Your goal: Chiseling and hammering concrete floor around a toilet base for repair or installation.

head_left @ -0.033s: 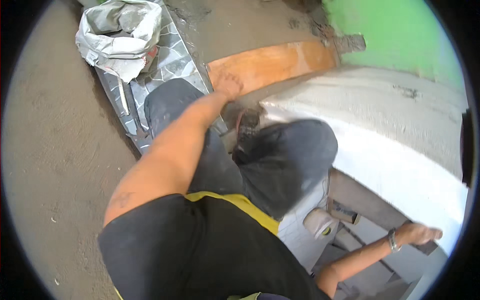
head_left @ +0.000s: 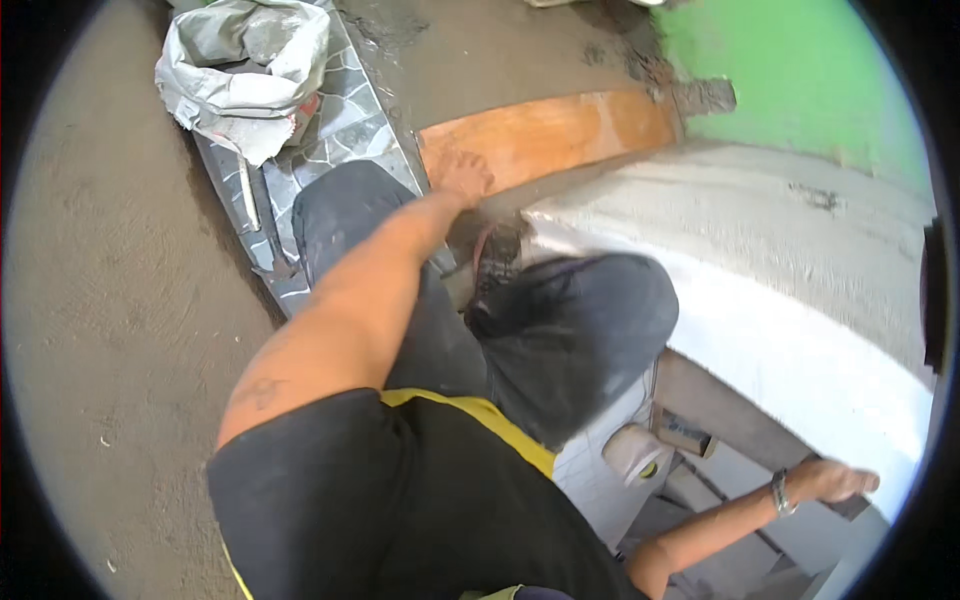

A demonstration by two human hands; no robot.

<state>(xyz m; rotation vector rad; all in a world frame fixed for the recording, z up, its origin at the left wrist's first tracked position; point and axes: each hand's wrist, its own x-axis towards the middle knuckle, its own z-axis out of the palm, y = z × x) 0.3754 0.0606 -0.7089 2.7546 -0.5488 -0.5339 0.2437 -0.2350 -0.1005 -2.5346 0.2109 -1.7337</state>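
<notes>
Head view: we judge the orange wooden board (head_left: 545, 135) could slide off the grey ledge's (head_left: 740, 215) edge, since only our left hand (head_left: 465, 178) presses it, fingers loosely curled on its near left corner. Our right hand (head_left: 828, 480) rests flat, fingers released, on the white ledge's lower right edge (head_left: 860, 420), holding nothing.

One head-worn fisheye view looks steeply down, close over the person's torso, knees and nearby floor (head_left: 110, 330).
</notes>
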